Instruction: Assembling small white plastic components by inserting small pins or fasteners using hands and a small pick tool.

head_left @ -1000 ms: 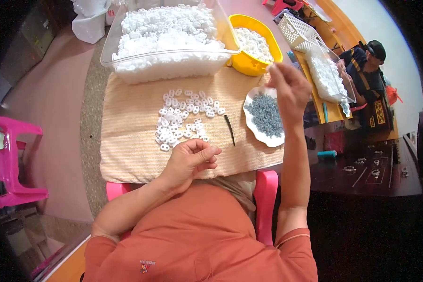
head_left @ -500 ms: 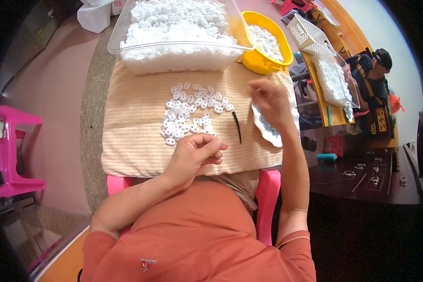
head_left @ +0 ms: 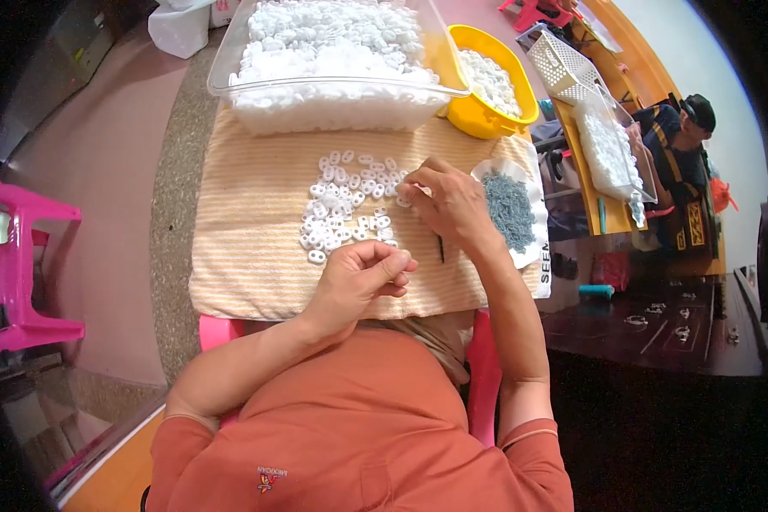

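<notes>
Brimming clear tub (head_left: 230, 64) holds seemingly plastic white pieces (head_left: 333, 34).

Right hand (head_left: 452, 205) touching white pieces (head_left: 346, 205), left hand (head_left: 363, 277) perhaps pinching one

Pink floor (head_left: 102, 154) — pink plastic stool (head_left: 13, 264), dark side table (head_left: 657, 328).

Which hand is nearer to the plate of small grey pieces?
Right. The right hand lies just left of the plate; the left hand is farther, lower left.
</notes>
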Tool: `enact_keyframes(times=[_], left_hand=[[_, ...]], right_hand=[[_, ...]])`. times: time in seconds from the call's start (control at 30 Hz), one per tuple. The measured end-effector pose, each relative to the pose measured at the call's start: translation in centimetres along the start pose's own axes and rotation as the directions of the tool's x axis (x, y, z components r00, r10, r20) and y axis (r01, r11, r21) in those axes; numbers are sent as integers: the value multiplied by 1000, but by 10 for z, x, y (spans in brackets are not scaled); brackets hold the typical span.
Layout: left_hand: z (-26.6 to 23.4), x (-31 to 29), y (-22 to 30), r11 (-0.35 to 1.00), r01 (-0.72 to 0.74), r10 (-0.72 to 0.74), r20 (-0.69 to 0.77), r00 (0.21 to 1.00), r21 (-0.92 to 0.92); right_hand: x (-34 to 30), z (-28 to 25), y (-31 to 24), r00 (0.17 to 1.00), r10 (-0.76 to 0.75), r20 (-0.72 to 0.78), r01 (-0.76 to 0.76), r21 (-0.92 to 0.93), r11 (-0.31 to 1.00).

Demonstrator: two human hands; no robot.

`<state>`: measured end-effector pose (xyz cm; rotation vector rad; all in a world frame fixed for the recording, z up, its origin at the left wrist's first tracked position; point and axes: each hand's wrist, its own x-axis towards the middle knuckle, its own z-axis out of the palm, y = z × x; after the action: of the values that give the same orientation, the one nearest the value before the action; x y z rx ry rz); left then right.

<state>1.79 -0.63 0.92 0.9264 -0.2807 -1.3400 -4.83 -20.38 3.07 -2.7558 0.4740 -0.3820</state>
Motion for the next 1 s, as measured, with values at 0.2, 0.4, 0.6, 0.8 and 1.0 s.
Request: enact_keyframes(times=[0.2,0.4,0.6,0.8,1.0], left_hand=[[-4,2,-2,1000,-12,12,19,1000,-7],[-2,0,-2,1000,-24,24,9,1000,4],[-3,0,-2,1000,-18,18,0,1000,6],[-2,0,-1,1000,-18,18,0,1000,8],[-2,0,-3,1000,-21,21,2,1000,-1]], right_hand=[[5,2,-7,991,-12,135,24,-86,996],[6,-1,-7,973,-10,233,9,5,1000],[14,9,-12,996,13,84,-18,50,999],[20,14,-13,992,19,129,-17,-14,1000],[22,11,-16,980,45,192,-43,-11,999]])
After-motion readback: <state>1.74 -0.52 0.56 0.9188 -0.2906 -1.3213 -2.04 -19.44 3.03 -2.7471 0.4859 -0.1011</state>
